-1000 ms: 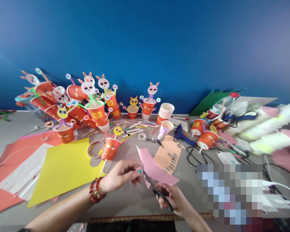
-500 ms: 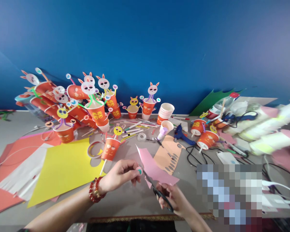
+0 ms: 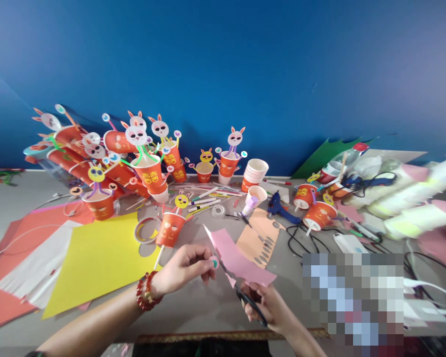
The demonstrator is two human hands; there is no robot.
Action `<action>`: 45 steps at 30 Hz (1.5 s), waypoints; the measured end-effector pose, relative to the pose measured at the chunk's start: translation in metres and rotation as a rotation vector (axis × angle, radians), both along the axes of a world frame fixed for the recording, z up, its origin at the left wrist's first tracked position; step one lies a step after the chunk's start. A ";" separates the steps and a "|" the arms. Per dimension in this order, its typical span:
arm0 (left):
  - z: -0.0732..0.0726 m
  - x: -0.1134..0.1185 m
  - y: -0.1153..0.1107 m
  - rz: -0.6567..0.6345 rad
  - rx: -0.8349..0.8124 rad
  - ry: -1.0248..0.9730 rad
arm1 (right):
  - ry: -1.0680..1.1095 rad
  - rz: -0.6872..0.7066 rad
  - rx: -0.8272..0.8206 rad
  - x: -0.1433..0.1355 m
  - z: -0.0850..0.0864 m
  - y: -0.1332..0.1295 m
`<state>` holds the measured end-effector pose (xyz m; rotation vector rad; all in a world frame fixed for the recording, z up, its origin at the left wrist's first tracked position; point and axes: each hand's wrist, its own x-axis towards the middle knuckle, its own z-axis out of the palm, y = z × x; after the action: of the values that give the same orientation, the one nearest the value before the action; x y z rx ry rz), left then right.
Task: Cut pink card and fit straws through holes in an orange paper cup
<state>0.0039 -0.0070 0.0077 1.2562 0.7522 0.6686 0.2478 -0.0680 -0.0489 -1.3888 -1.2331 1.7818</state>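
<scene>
Fingers of the left hand [image 3: 184, 267] are closed in a pinch on a small disc [image 3: 214, 263], lower centre of the frame. Immediately right, the scissors [image 3: 251, 303] slant down to the right, with blades along the lower-left edge of the pink paper [image 3: 241, 254]. This paper sits between the hands. Fingers of the right hand [image 3: 269, 302] are wrapped around the scissors handles; whether they also grip the paper cannot be determined.
</scene>
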 end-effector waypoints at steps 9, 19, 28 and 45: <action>0.003 0.000 0.001 0.006 0.014 0.003 | -0.016 -0.016 -0.026 0.001 0.002 -0.001; 0.000 0.001 0.001 -0.008 -0.019 -0.029 | 0.057 0.018 0.028 -0.004 0.012 0.001; 0.001 0.001 0.000 -0.005 -0.038 -0.029 | 0.068 -0.006 0.007 -0.005 0.005 0.000; 0.007 0.000 0.002 -0.038 -0.014 0.005 | 0.004 0.013 -0.005 -0.001 0.008 0.000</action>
<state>0.0039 -0.0045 0.0146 1.2571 0.7335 0.6286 0.2463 -0.0676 -0.0410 -1.3829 -1.2390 1.7960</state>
